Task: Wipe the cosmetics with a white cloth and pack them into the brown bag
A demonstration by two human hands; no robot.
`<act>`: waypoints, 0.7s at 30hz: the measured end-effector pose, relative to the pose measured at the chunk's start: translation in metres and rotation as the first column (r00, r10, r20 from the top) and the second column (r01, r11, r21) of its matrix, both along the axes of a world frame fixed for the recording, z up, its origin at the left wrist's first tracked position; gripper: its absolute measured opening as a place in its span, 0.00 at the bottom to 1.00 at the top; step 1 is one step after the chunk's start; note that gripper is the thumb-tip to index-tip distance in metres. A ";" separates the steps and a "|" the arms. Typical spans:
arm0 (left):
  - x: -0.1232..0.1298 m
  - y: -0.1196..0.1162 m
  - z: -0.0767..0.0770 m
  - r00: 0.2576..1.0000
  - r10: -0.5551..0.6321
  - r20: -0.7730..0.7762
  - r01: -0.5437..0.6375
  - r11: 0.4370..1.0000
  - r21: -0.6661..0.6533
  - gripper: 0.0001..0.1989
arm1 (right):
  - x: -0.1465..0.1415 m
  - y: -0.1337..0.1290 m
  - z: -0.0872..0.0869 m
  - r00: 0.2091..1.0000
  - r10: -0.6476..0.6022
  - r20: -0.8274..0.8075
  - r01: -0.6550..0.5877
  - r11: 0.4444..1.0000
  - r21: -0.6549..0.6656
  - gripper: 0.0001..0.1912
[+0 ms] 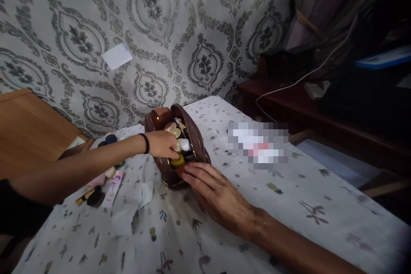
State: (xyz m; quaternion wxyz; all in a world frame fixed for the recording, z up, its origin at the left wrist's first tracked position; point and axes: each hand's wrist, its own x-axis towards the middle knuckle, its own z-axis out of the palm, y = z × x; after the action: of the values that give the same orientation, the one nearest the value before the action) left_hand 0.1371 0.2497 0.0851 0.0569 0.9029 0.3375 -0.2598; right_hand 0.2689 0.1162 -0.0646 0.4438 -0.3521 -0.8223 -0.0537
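Note:
A brown zippered bag (201, 139) lies unzipped on the patterned sheet, with several small cosmetic items inside. My left hand (162, 143), a black band round its wrist, reaches into the opening from the left. Its fingers are curled together beside a white-capped container (185, 144) and a yellow round item (178, 160); what they pinch, if anything, is hidden. On the bag's near right edge rests my right hand (213, 190), fingers stretched over the rim and gripping it. That thumb is out of sight.
Left of the bag lie a pink-and-white tube (114, 188), a gold-and-black stick (87, 195), a dark round case (95, 198) and other cosmetics. Crumpled clear plastic (130, 212) is in front. A blurred-out item (258, 143) sits right. Behind stands a patterned wall (180, 30); a white cable (302, 78) hangs at right.

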 end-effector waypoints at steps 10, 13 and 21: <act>-0.046 -0.024 -0.016 0.881 -0.187 0.435 0.066 0.959 0.277 0.16 | 0.001 0.003 -0.008 0.998 -0.067 -0.017 0.067 0.998 0.014 0.28; -0.057 -0.030 -0.027 0.759 -0.217 0.613 0.020 0.950 0.311 0.14 | 0.002 0.005 -0.010 0.995 -0.081 -0.056 0.083 0.996 0.022 0.31; -0.113 -0.071 -0.071 0.490 -0.124 0.863 -0.324 0.893 0.312 0.13 | 0.001 0.006 -0.005 0.990 -0.118 -0.074 0.119 0.993 0.019 0.34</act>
State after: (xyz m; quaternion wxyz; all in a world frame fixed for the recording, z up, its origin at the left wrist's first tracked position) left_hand 0.0241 0.1791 0.0136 0.0306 0.8756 0.3648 0.3151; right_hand 0.2699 0.1226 -0.0698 0.4734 -0.3969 -0.7826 -0.0769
